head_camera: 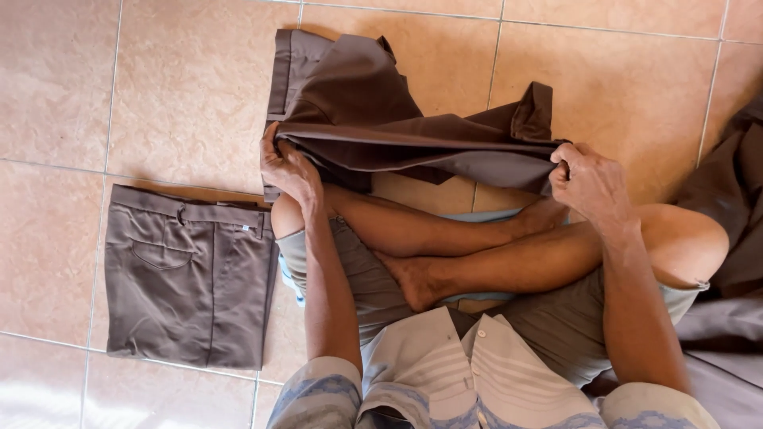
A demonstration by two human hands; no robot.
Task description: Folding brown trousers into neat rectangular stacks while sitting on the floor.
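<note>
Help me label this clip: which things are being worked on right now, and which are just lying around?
In hand:
- brown trousers, gripped at either end by the left hand and right hand

Lying about:
- folded brown trousers, flat on the tiled floor to the left
- dark cloth heaped at the right edge

Folded trousers (189, 276) lie on the floor (159, 95) left of the held garment (397, 127)

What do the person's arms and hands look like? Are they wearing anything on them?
Both arms are bare from above the elbow down. The left hand and right hand have no gloves, rings or watch that I can see. Short sleeves of a pale striped, buttoned shirt, with a blue-grey pattern, cover the upper arms.
</note>
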